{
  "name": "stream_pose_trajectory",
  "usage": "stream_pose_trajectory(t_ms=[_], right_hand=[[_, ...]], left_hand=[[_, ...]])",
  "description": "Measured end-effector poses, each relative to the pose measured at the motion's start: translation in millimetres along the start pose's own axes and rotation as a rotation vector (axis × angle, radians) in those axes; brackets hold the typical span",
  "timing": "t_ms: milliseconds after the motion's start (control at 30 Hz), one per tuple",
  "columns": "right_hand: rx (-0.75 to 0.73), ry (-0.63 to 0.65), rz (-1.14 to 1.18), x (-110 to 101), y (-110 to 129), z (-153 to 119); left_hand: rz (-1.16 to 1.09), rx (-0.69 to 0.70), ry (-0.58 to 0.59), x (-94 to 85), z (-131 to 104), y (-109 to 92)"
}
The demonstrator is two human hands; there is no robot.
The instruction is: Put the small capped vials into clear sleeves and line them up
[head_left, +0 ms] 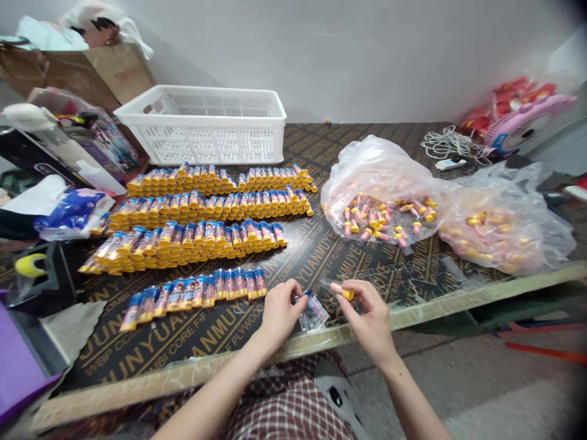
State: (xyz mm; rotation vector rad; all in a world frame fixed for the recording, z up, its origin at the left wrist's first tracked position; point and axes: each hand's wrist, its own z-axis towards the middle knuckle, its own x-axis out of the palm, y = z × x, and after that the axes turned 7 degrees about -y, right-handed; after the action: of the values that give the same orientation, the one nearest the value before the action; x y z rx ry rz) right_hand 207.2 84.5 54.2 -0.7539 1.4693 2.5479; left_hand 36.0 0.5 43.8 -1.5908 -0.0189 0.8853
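My right hand (369, 318) pinches a small clear tube (336, 287) with a yellow cap and pinkish contents, held tilted just above the table edge. My left hand (280, 307) is closed, thumb and fingers pinching at the edge of a little pile of clear plastic sleeves (315, 315) with blue print. Whether it has lifted one off the pile I cannot tell. To the left lies a short row of finished-looking tubes (197, 292) with blue-topped printed wraps and yellow ends. Behind it, several more such tubes (197, 241) are stacked in long rows.
A white plastic basket (220, 137) stands against the wall. Right of the rows, a clear bag (380, 177) spills yellow-capped tubes; another bag (499, 238) lies beside it. A tape dispenser (36, 275) is at left, a pink fan (527, 125) and white cable (452, 143) at right.
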Motion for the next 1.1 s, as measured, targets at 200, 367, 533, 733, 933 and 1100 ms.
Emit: stream_pose_trajectory(t_ms=[200, 367, 533, 733, 933, 1100], right_hand=[[0.009, -0.029, 0.144, 1, 18, -8], [-0.003, -0.039, 0.181, 4, 25, -15], [-0.024, -0.033, 0.17, 8, 28, -18], [-0.05, -0.046, 0.163, 11, 28, -19], [-0.084, -0.025, 0.143, 13, 30, -21], [-0.087, 0.003, 0.15, 13, 29, -22]], left_hand=[[-0.775, -0.478, -0.062, -15.8, 11, -1], [-1.024, -0.62, -0.141, -27.7, 16, -6], [-1.069, -0.665, -0.212, -28.0, 17, -6], [-1.018, -0.634, -0.228, -27.4, 16, 0], [-0.942, -0.558, -0.242, -24.2, 14, 7], [-0.893, -0.511, -0.271, -22.8, 14, 12]])
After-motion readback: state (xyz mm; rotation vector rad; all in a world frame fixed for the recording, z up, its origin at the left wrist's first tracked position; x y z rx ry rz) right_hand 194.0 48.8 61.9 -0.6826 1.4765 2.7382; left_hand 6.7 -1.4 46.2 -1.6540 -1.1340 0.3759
